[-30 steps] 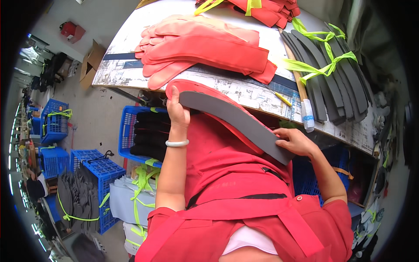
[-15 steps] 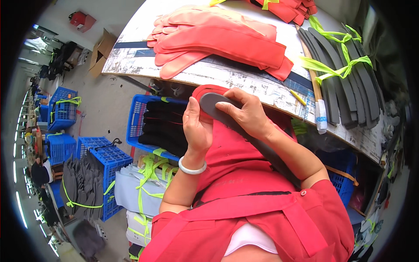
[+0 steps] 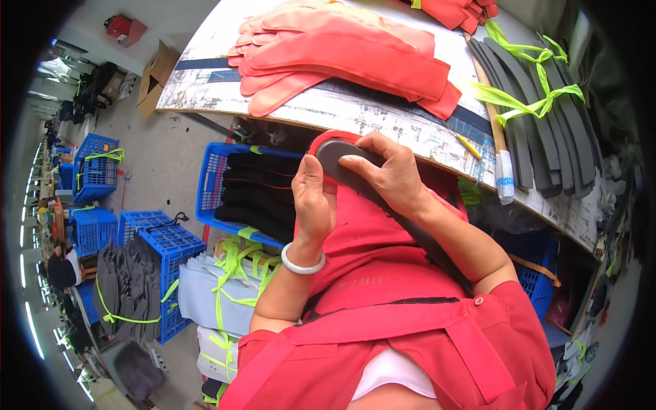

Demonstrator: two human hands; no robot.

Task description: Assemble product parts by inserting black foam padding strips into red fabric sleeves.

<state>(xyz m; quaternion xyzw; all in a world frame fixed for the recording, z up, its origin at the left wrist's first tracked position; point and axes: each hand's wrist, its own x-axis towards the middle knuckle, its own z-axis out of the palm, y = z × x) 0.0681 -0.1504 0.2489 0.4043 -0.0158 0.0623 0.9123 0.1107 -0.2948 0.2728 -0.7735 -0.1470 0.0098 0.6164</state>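
A long dark grey foam strip point(image 3: 331, 158) with a rounded end lies over a red fabric piece point(image 3: 318, 141), whose curved rim shows around the tip. My right hand point(image 3: 395, 176) grips both, its thumb pressed on the grey face and its fingers curled over the far edge. My left hand point(image 3: 314, 208) is upright at the near left side of the rounded end, thumb raised, the other fingers partly hidden behind it and against the layers. From my right hand the strip runs back under my right forearm. Several coral-red strips point(image 3: 342, 58) lie stacked on the table beyond.
The worktable point(image 3: 198, 92) has a worn white top. At its right lie grey strips point(image 3: 547, 130) tied with yellow-green bands, beside a wooden stick point(image 3: 493, 130) and a yellow pencil point(image 3: 469, 145). A blue crate point(image 3: 212, 179) of black pieces point(image 3: 256, 188) stands below left.
Both hands and the layered strips have shifted slightly to the right. My left hand's thumb now sits a little lower beside the rounded end. The right hand keeps its grip.
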